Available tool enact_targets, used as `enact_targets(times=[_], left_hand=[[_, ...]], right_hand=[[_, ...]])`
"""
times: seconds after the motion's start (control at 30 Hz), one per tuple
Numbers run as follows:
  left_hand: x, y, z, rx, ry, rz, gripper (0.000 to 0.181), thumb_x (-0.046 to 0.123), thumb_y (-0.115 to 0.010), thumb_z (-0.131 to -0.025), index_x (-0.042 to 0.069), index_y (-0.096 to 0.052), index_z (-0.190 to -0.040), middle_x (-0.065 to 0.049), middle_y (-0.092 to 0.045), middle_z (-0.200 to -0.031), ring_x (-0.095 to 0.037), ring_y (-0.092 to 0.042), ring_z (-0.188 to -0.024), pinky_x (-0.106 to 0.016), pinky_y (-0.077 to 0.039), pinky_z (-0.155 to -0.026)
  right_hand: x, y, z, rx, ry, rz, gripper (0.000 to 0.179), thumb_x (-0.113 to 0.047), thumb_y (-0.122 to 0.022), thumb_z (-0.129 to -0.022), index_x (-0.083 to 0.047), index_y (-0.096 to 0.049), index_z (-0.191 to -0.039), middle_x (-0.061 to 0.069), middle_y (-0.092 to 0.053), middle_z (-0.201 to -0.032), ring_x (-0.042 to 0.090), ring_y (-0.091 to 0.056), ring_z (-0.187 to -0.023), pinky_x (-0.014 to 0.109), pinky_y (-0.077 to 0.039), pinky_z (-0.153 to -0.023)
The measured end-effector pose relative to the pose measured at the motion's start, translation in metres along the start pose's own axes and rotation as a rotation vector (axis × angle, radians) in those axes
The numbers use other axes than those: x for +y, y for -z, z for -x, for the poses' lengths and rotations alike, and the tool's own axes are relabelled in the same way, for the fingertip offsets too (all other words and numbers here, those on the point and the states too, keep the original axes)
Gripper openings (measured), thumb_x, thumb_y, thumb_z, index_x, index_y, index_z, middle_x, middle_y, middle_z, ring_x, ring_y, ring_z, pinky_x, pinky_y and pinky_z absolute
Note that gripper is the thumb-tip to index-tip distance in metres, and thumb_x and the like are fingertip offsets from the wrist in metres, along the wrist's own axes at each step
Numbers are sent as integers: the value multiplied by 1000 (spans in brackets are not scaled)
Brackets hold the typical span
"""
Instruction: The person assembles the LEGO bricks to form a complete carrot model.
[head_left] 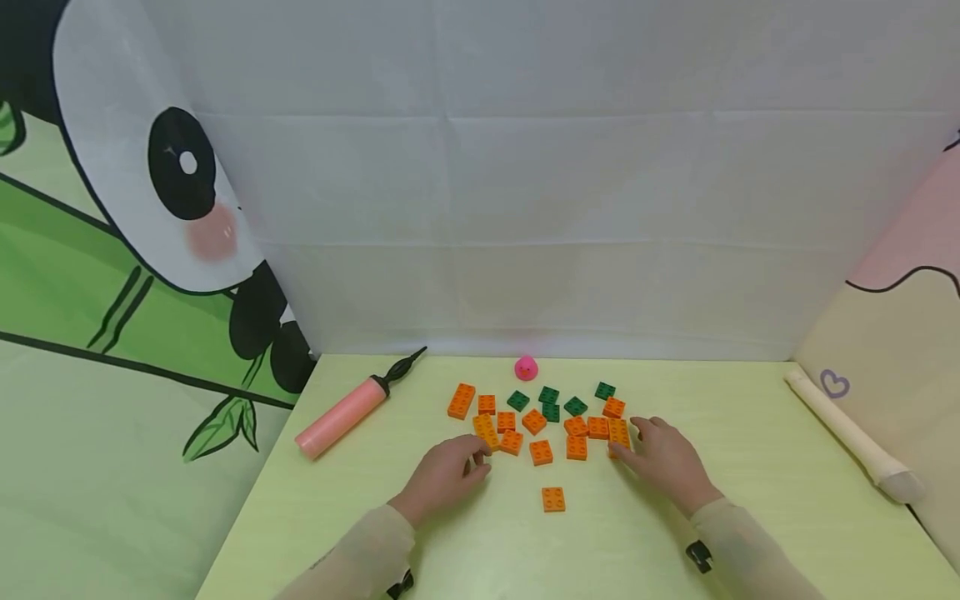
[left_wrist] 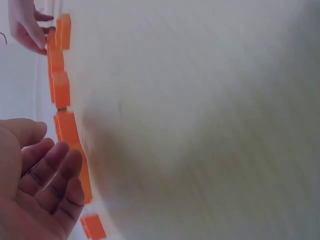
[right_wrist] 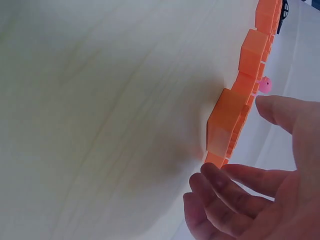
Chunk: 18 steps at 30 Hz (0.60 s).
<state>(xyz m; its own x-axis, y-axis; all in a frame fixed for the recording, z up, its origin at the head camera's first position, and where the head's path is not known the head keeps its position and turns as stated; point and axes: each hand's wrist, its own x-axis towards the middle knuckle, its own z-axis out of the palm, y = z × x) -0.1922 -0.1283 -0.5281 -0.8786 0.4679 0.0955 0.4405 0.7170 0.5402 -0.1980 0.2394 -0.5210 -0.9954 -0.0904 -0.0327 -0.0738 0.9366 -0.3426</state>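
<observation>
Several orange and green toy building bricks lie loose in the middle of the table. My left hand (head_left: 448, 473) is low over the table, its loosely bent fingers right at a long light-orange brick (head_left: 485, 429). Nothing sits between the left thumb and fingers in the left wrist view. My right hand (head_left: 670, 461) is at another long light-orange brick (head_left: 618, 433), with thumb and fingertips spread about it. In the right wrist view, that brick (right_wrist: 227, 122) stands beside the fingertips. Apart from the rest, one square orange brick (head_left: 553, 499) lies nearer to me.
A pink hand pump (head_left: 345, 417) with a black nozzle lies at the left. Behind the green bricks (head_left: 551, 412) sits a small pink toy duck (head_left: 527, 368). A cream-coloured roll (head_left: 847, 429) runs along the right edge, and a white cloth (head_left: 562, 233) hangs at the back.
</observation>
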Motion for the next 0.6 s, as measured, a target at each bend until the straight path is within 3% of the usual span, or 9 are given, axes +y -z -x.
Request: enact_targets(times=[0.2, 0.33, 0.6], left_hand=[[18, -17, -5, -67, 26, 135, 14, 20, -76, -97, 15, -72, -109, 14, -63, -91, -7, -55, -76, -26, -51, -73], [26, -30, -8, -102, 21, 176, 16, 23, -79, -95, 17, -72, -108, 14, -63, -93, -6, -54, -76, -24, -50, -74], [43, -46, -13, -124, -13, 168, 24, 32, -85, -89, 19, -73, -105, 15, -63, -93, -3, -52, -78, -23, -49, -78]], right_hand=[[-1, -4, -2, 15, -20, -7, 73, -47, -76, -93, 13, -61, -130, 32, -65, -121, 47, -64, -106, 60, -53, -94], [-2, -6, -4, 17, -36, -19, 74, -47, -77, -93, 14, -60, -131, 32, -64, -122, 48, -63, -108, 60, -52, -95], [-8, -10, -5, 13, -48, -51, 74, -45, -77, -92, 15, -59, -129, 33, -65, -122, 48, -63, -110, 60, -51, -97]])
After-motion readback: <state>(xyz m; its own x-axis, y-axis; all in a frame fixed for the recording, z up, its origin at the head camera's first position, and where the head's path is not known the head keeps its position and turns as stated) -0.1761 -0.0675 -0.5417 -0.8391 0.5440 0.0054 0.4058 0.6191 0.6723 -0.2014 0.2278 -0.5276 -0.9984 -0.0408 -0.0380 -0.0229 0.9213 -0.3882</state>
